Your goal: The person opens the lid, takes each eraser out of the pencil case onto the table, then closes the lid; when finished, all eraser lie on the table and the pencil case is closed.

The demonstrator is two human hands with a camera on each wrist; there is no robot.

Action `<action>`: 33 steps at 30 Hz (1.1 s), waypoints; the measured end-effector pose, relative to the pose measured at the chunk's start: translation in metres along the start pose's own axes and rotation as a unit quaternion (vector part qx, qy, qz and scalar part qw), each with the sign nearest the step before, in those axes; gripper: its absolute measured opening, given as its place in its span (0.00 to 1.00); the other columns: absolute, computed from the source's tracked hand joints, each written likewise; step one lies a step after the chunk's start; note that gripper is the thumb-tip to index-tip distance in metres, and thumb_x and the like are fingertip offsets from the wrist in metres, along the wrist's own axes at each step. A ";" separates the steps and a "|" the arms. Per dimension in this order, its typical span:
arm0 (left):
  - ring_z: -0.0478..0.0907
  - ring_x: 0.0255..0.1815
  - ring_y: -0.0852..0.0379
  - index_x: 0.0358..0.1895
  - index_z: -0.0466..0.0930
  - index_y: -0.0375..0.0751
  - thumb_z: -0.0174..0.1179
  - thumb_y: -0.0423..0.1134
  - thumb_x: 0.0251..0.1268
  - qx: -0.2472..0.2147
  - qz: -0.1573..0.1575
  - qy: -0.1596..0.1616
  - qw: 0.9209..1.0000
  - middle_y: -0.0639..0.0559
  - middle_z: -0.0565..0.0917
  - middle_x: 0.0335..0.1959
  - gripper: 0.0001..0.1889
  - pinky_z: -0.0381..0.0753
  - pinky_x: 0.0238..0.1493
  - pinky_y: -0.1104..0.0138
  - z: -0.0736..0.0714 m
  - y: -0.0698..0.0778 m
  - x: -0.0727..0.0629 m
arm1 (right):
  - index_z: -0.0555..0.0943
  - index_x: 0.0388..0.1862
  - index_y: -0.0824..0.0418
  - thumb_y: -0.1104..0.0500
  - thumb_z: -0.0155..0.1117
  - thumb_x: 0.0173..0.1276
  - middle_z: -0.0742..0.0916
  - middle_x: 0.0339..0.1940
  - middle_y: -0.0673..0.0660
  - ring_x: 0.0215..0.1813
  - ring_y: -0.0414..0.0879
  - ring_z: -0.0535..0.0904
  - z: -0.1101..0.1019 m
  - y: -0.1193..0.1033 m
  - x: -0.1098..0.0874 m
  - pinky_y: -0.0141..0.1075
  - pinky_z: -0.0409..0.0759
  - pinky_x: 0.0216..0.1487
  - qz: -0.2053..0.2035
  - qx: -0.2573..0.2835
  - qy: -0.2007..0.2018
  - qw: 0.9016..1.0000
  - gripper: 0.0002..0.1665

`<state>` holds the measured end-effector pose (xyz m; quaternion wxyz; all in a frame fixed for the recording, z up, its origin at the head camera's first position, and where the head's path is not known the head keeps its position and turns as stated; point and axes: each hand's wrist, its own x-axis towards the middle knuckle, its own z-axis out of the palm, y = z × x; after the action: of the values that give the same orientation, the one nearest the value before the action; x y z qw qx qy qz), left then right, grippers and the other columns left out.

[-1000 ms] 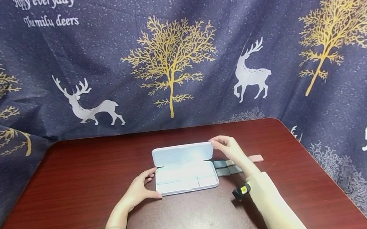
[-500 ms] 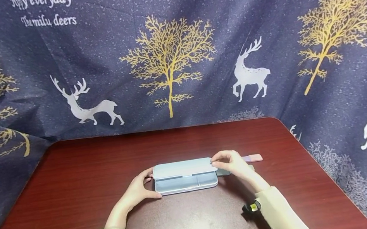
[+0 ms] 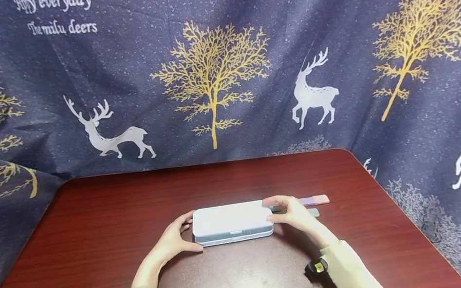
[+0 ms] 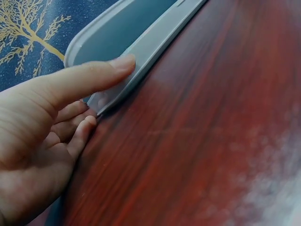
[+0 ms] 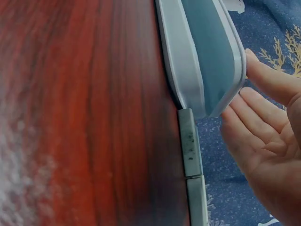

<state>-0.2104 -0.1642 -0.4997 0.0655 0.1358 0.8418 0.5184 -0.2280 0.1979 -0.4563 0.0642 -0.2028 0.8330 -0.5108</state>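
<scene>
A pale blue-white pencil case [image 3: 231, 217] lies on the table in the head view, its lid hinged at the back and lowered to a narrow gap. My left hand [image 3: 173, 240] grips the left end, thumb at the front corner and fingers round behind. In the left wrist view the thumb presses the front wall of the base [image 4: 146, 54]. My right hand [image 3: 292, 215] holds the lid's right end. The right wrist view has the tilted lid [image 5: 216, 52] above the base [image 5: 181, 56], with thumb and fingertips at the lid's edge. What lies inside is hidden.
Flat purple and pink pieces [image 3: 315, 200] and a grey-green piece [image 3: 313, 212] lie right of the case, partly behind my right hand. A grey-green block [image 5: 190, 141] stands close against the case's end. A dark blue printed cloth [image 3: 211, 68] hangs behind the table.
The lid has swung from upright and fully raised down over the base, toward me. My right hand has moved forward and down with it. My left hand has stayed at the left end.
</scene>
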 end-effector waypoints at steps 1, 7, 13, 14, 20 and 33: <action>0.71 0.64 0.36 0.72 0.60 0.30 0.83 0.35 0.32 0.001 0.001 -0.002 1.000 0.31 0.73 0.62 0.56 0.73 0.68 0.50 0.000 0.000 0.000 | 0.77 0.59 0.72 0.64 0.71 0.60 0.83 0.57 0.69 0.61 0.64 0.78 0.000 0.001 0.000 0.57 0.76 0.65 -0.002 -0.002 -0.004 1.000 0.28; 0.70 0.65 0.35 0.73 0.60 0.34 0.82 0.38 0.36 -0.010 -0.006 -0.008 1.000 0.32 0.72 0.63 0.55 0.71 0.69 0.47 0.000 0.000 0.001 | 0.70 0.66 0.76 0.64 0.72 0.60 0.77 0.64 0.72 0.67 0.67 0.71 -0.001 0.005 -0.001 0.61 0.67 0.70 -0.003 -0.024 -0.023 0.999 0.37; 0.69 0.67 0.36 0.74 0.60 0.43 0.78 0.44 0.46 -0.020 -0.026 -0.008 0.999 0.36 0.70 0.66 0.50 0.71 0.69 0.47 0.002 0.000 0.001 | 0.70 0.66 0.75 0.64 0.74 0.57 0.77 0.64 0.72 0.65 0.69 0.72 0.000 0.007 0.001 0.61 0.69 0.68 -0.009 -0.063 -0.025 0.998 0.39; 0.69 0.67 0.36 0.74 0.61 0.44 0.77 0.45 0.46 -0.021 -0.029 -0.007 0.999 0.36 0.70 0.67 0.50 0.70 0.70 0.47 0.002 0.000 0.001 | 0.70 0.66 0.75 0.64 0.74 0.57 0.77 0.64 0.71 0.65 0.69 0.73 0.000 0.007 0.000 0.60 0.70 0.68 -0.009 -0.069 -0.026 0.997 0.39; 0.71 0.65 0.36 0.73 0.63 0.42 0.78 0.43 0.45 0.002 -0.026 0.004 1.000 0.36 0.72 0.64 0.49 0.72 0.68 0.46 0.004 0.003 0.001 | 0.71 0.65 0.74 0.64 0.75 0.56 0.78 0.63 0.71 0.63 0.69 0.74 0.002 0.007 0.001 0.60 0.73 0.66 -0.005 -0.080 -0.026 0.996 0.39; 0.72 0.63 0.33 0.71 0.65 0.38 0.82 0.39 0.36 0.014 -0.057 0.012 0.998 0.33 0.72 0.64 0.52 0.75 0.65 0.46 0.007 0.004 -0.001 | 0.75 0.63 0.71 0.65 0.77 0.52 0.81 0.61 0.67 0.63 0.66 0.76 0.011 0.007 0.000 0.56 0.75 0.65 0.010 -0.097 -0.022 0.995 0.38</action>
<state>-0.2068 -0.1573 -0.4997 0.0830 0.0822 0.8563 0.5032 -0.2264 0.1919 -0.4672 0.0677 -0.2109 0.8788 -0.4228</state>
